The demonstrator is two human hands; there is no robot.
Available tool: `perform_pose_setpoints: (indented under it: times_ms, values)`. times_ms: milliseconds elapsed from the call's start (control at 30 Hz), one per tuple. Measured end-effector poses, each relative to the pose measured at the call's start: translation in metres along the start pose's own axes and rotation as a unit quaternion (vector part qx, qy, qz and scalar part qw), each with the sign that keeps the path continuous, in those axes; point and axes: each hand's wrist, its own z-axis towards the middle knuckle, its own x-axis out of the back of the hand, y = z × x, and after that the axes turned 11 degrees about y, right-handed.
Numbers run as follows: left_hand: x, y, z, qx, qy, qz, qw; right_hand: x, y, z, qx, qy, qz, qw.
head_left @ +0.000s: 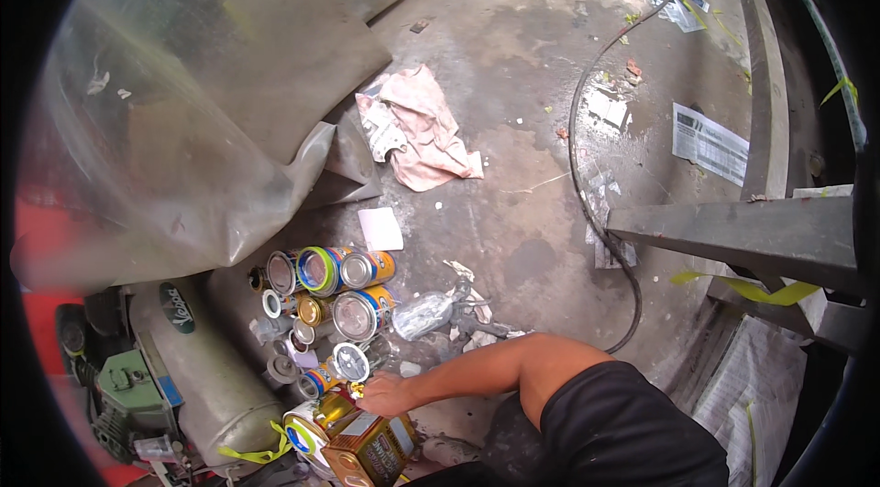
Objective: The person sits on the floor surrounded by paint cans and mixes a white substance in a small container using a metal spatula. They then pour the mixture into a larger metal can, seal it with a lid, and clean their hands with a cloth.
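Observation:
My right hand [385, 393] reaches in from the right, over a cluster of cans at the lower middle. Its fingers are closed at the yellow top of a small amber bottle [334, 405], which leans among the cans. Just below the hand stands a brown and gold rectangular tin [369, 448]. To its left is a white can with a green and blue rim [304, 437]. A round silver can lid [350, 362] lies just beyond the fingers. The hand partly hides the bottle's top. My left hand is out of sight.
Several paint cans [357, 315] stand close together beyond the hand, beside a clear plastic bottle [423, 315]. A grey air tank [197, 359] lies at left under plastic sheeting [211, 148]. A pink cloth [426, 130], black hose [575, 130] and metal beam [733, 229] are farther out.

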Motion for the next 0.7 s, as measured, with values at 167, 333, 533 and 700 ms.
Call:
perform_pose_setpoints:
  times_ms: [167, 333, 533, 700]
  values:
    - [0.116, 0.016, -0.032, 0.130, 0.049, -0.047, 0.989, 0.011, -0.002, 0.000, 0.005, -0.012, -0.028, 1.000]
    - [0.061, 0.129, 0.007, -0.196, 0.064, -0.038, 0.978, 0.011, -0.003, 0.003, -0.026, -0.023, -0.017, 0.999]
    - [-0.004, 0.150, 0.048, -0.271, -0.026, -0.111, 0.956, 0.034, -0.007, -0.004, -0.024, -0.012, -0.012, 1.000]
    - [0.008, 0.155, 0.069, -0.256, -0.063, -0.111, 0.958, 0.088, 0.008, 0.005, -0.116, -0.028, -0.030, 0.992]
